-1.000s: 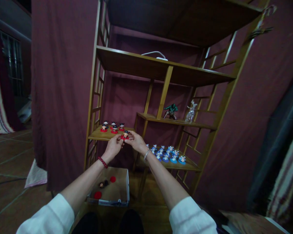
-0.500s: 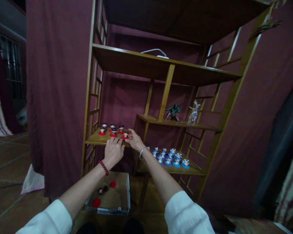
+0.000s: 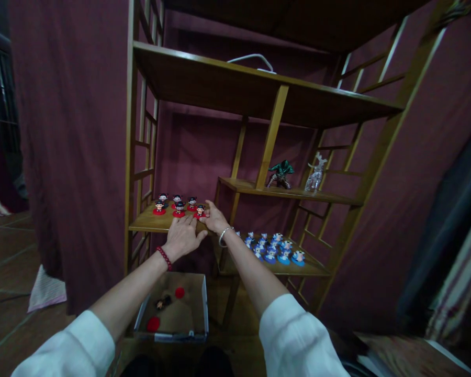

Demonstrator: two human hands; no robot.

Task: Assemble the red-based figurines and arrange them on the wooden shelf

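Observation:
Small figurines with black hats and round red bases stand in two rows on the left wooden shelf (image 3: 149, 222). My right hand (image 3: 215, 217) is at the front right figurine (image 3: 200, 211), thumb and index finger around its right side. Part of that contact is hidden. My left hand (image 3: 182, 238) reaches to the shelf's front edge, palm down, fingers out and thumb spread; its fingertips are close to the same figurine's base. Beside this one stand another front figurine (image 3: 179, 210) and the front left figurine (image 3: 159, 208).
Below, an open cardboard box (image 3: 206, 309) holds red discs (image 3: 153, 324) and a dark figurine (image 3: 163, 302). Blue and purple figurines (image 3: 270, 255) fill part of the lower right shelf. A green statuette (image 3: 281, 174) and a clear one (image 3: 316, 173) stand above them. Wooden posts (image 3: 272, 136) divide the shelves.
The view has shifted slightly and come closer to the shelves. My left hand's fingers have straightened and its thumb has spread out. My right hand stays beside the front right figurine.

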